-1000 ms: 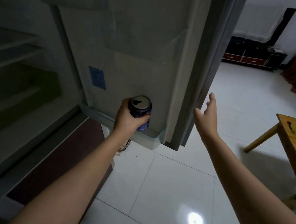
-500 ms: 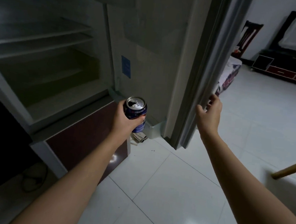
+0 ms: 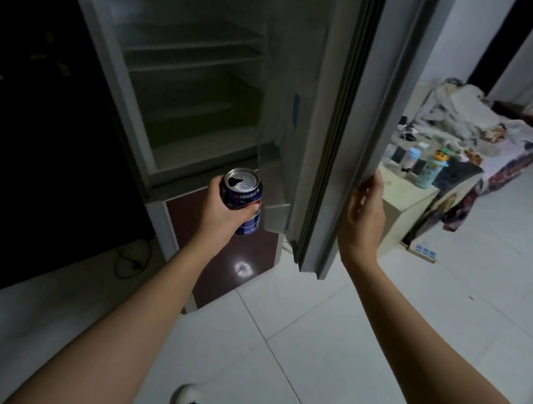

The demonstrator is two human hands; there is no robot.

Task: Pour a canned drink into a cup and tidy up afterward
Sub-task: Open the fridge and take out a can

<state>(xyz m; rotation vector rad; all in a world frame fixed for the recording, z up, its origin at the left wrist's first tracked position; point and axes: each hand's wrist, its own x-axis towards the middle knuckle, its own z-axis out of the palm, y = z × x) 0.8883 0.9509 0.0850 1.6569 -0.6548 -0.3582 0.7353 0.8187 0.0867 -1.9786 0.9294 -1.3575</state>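
Now, opened can point(image 3: 242, 199) in left grip point(image 3: 222, 212)

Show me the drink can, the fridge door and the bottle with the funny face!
drink can point(image 3: 244, 199): head view, on its blue printed side.
fridge door point(image 3: 335, 78): head view, on its grey inner face.
cartoon bottle point(image 3: 426, 175): head view, on its light blue body.

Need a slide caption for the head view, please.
Left hand holds an opened blue can; right hand grips the open fridge door.

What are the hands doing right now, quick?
Left hand: grip closed round the blue can.
Right hand: grip closed on the fridge door edge.
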